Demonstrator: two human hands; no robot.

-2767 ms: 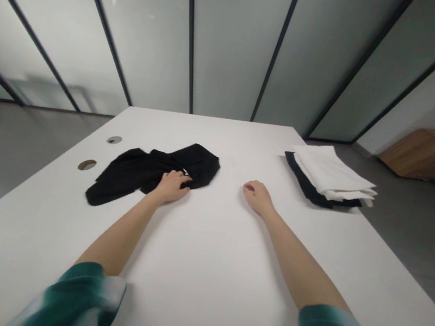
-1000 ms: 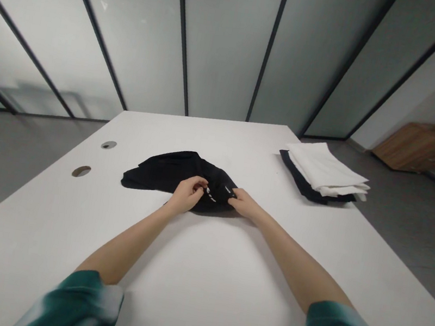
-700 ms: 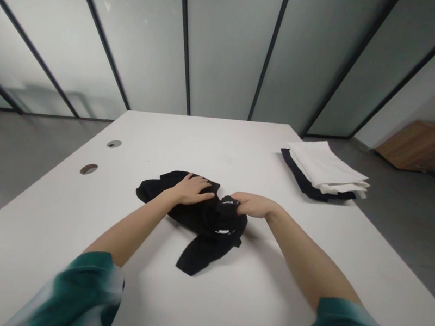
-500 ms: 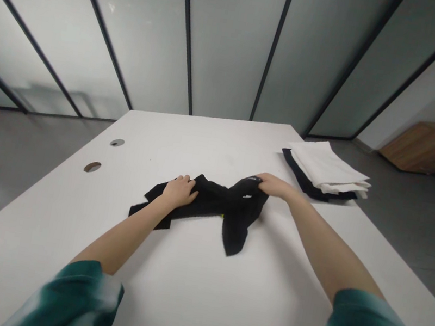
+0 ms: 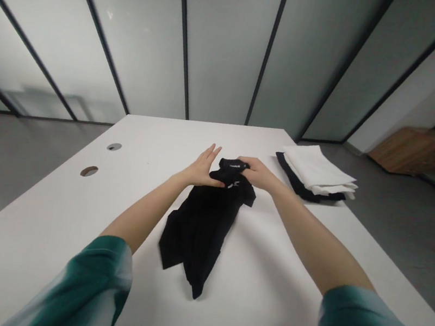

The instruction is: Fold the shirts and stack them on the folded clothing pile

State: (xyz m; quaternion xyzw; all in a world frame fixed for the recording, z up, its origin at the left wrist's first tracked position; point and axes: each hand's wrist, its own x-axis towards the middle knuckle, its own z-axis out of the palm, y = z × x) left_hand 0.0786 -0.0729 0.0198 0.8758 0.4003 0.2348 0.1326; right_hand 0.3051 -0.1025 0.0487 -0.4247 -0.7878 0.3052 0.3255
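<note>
A crumpled black garment (image 5: 202, 221) with small white lettering lies on the white table (image 5: 67, 227), stretched from the table's middle toward me. My right hand (image 5: 255, 173) is closed on its far end, gripping the fabric near the lettering. My left hand (image 5: 202, 167) is at the same far end, thumb against the cloth and fingers stretched out and apart.
A folded stack of white cloth over dark cloth (image 5: 317, 173) lies at the table's far right. Two round cable holes (image 5: 89, 171) sit near the left edge. Frosted glass panels stand behind the table, and a wooden cabinet (image 5: 413, 150) is on the floor at right.
The garment was dragged from the left to the middle, then turned so it runs lengthwise toward me. Both hands moved to its far end; my left hand's fingers opened out.
</note>
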